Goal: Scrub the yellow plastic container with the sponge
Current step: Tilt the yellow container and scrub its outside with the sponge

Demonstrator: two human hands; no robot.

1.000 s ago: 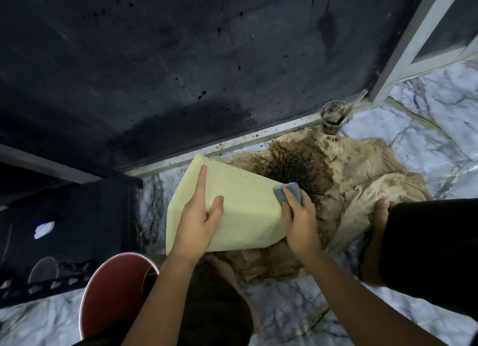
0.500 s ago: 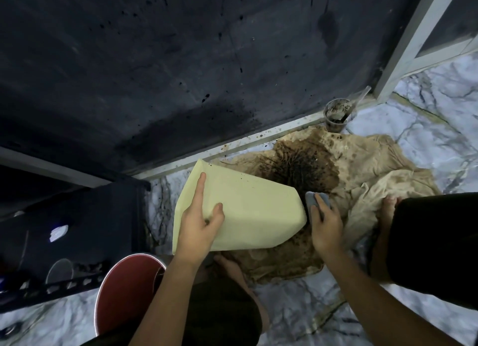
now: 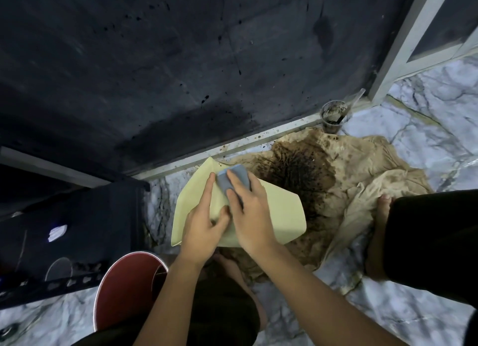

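Observation:
The yellow plastic container [image 3: 280, 216] lies on its side over a stained cloth, its open end towards the left. My left hand [image 3: 204, 216] grips its near left edge, thumb on the upper face. My right hand [image 3: 248, 211] presses a blue-grey sponge [image 3: 232, 178] flat on the container's upper face, near the far left corner. The fingers cover most of the sponge. The two hands touch each other.
A beige cloth [image 3: 362, 169] with a dark brown stain lies on the marble floor [image 3: 426, 118]. A dirty plastic cup [image 3: 333, 116] stands by the door sill. A red bucket [image 3: 129, 283] is at lower left, a dark rack [image 3: 64, 229] beside it. My bare feet rest on the cloth.
My right hand has carried the sponge from the container's right end, across the upper face, to the far left corner beside my left hand. The left hand keeps its grip.

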